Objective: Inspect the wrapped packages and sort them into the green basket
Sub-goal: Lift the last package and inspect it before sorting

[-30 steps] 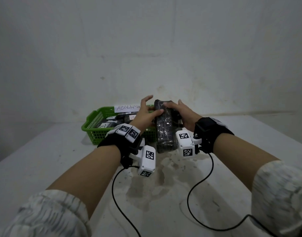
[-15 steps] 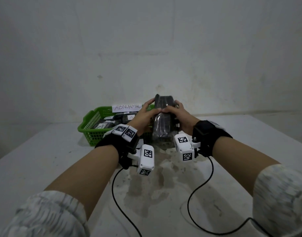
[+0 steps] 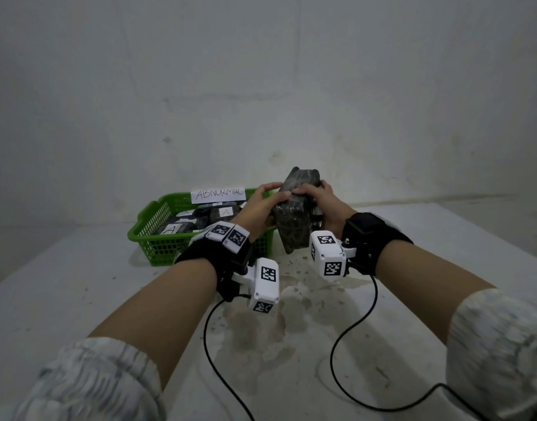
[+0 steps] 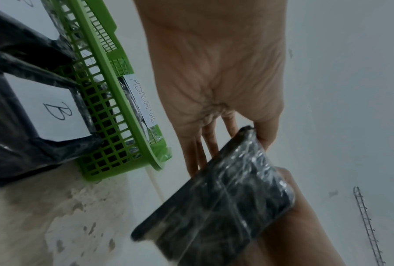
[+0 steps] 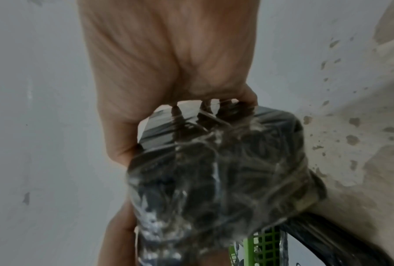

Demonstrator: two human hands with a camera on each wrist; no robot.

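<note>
1. Here, left hand [image 3: 258, 208] and right hand [image 3: 319, 202] both clamped on one wrapped package [image 3: 294, 214], held up between them above the surface [image 3: 79, 284].
2. Left hand on the left side of the package, fingers along its far face and thumb on the near face, as seen from the left wrist view [image 4: 216, 75].
3. Right hand on the right side, fingers curled over the top edge; in the right wrist view [image 5: 168, 59] fingertips visible through the clear film.
4. Package [image 4: 219, 201] dark, covered in shiny transparent wrap, standing nearly upright with a slight tilt, just right of the green basket [image 3: 158, 238] and not inside it.
5. Green basket on the surface by the wall, carrying a paper sign [image 3: 218, 195] with handwritten "ABNORMAL" on its far rim.
6. Inside the basket, several dark wrapped packages [image 3: 182, 226] with white labels marked "A".
7. Beside the basket in the left wrist view, one more dark package [image 4: 21, 126] with a label "B"; inside or outside, cannot tell.
8. Surface pale, with stained, chipped patches [image 3: 261, 323] under the hands.
</note>
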